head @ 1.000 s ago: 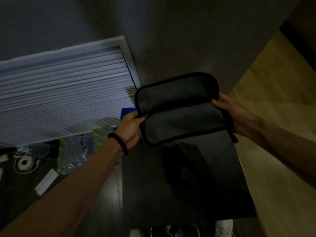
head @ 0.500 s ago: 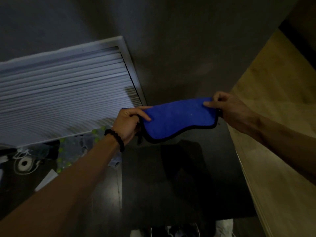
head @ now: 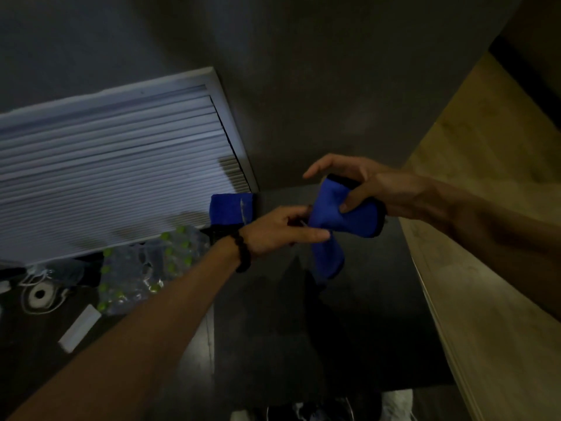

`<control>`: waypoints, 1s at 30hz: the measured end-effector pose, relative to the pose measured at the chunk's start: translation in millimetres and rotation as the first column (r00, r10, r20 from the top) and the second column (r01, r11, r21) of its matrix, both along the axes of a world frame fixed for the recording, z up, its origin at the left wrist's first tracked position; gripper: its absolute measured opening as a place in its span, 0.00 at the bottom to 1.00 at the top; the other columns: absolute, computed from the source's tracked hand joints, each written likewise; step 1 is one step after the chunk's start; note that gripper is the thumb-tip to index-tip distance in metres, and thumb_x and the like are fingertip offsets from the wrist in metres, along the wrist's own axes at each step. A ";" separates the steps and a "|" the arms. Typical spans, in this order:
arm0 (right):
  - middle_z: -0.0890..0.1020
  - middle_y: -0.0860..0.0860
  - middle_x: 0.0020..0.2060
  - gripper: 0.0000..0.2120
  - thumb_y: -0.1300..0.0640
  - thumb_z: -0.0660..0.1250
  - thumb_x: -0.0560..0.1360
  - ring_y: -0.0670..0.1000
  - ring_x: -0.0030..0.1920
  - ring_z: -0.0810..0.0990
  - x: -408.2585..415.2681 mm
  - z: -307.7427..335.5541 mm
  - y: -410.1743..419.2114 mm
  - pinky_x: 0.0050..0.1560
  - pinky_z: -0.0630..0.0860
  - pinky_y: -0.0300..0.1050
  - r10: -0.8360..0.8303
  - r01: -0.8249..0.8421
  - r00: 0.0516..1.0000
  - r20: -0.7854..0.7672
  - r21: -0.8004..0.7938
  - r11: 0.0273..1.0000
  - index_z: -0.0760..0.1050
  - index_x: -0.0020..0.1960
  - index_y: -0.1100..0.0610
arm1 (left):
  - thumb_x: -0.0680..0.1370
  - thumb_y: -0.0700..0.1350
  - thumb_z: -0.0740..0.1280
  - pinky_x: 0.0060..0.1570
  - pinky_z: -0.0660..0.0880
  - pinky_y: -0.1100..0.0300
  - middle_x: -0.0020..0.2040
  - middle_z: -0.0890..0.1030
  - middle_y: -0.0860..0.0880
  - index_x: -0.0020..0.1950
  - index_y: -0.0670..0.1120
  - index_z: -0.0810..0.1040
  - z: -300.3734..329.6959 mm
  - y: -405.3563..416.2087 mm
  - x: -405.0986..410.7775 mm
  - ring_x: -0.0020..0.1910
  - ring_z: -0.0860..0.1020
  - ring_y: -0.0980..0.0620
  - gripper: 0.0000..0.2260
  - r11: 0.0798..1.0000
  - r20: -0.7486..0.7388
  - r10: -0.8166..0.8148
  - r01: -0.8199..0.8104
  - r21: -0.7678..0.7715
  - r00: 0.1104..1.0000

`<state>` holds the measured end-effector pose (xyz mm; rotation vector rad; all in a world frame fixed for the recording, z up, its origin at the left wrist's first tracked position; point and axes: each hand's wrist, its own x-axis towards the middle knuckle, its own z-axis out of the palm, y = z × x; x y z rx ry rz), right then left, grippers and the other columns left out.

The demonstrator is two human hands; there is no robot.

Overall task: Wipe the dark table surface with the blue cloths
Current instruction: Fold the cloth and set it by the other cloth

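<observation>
A blue cloth with a dark edge hangs bunched in the air above the dark table surface. My right hand pinches its upper part between thumb and fingers, with the other fingers spread. My left hand, with a bead bracelet at the wrist, touches the cloth's left side; its fingers point right and partly hide behind the fabric. A second blue cloth lies folded at the table's far left corner, behind my left wrist.
A white slatted blind fills the left. Below it on the floor lie a pack of green-capped water bottles and a white strip. A light wooden panel borders the table on the right. Shoes show at the bottom.
The cloth was stretched wide between both hands, first grey side, then blue. Now the hands have come together and the cloth hangs crumpled from my right hand.
</observation>
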<state>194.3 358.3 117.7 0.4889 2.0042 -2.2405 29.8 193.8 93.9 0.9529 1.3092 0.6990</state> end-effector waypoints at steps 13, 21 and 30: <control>0.84 0.48 0.55 0.23 0.62 0.76 0.71 0.51 0.57 0.83 -18.8 -8.9 7.3 0.54 0.81 0.45 -0.519 0.491 0.842 0.144 0.191 0.850 0.77 0.62 0.46 | 0.73 0.48 0.69 0.49 0.79 0.59 0.55 0.83 0.49 0.60 0.47 0.76 -0.7 -1.0 4.8 0.55 0.81 0.50 0.16 0.962 0.235 0.274 -0.265 -0.069 0.933; 0.83 0.58 0.61 0.42 0.31 0.76 0.61 0.60 0.60 0.83 -1.6 -29.7 -17.7 0.61 0.78 0.59 -0.350 0.530 0.811 0.469 -0.335 0.779 0.77 0.66 0.56 | 0.77 0.38 0.65 0.49 0.79 0.53 0.60 0.80 0.43 0.65 0.43 0.75 1.7 8.0 -1.4 0.57 0.80 0.46 0.16 0.763 0.527 0.606 -0.623 -0.173 0.596; 0.86 0.51 0.56 0.22 0.51 0.76 0.69 0.51 0.55 0.86 -10.1 -25.1 -16.8 0.53 0.80 0.49 -0.321 0.374 0.893 0.314 -0.127 0.918 0.80 0.62 0.52 | 0.75 0.37 0.68 0.48 0.79 0.57 0.59 0.81 0.52 0.69 0.52 0.69 -3.9 -1.5 -16.8 0.57 0.80 0.51 0.25 0.780 0.484 0.568 -0.623 -0.058 0.666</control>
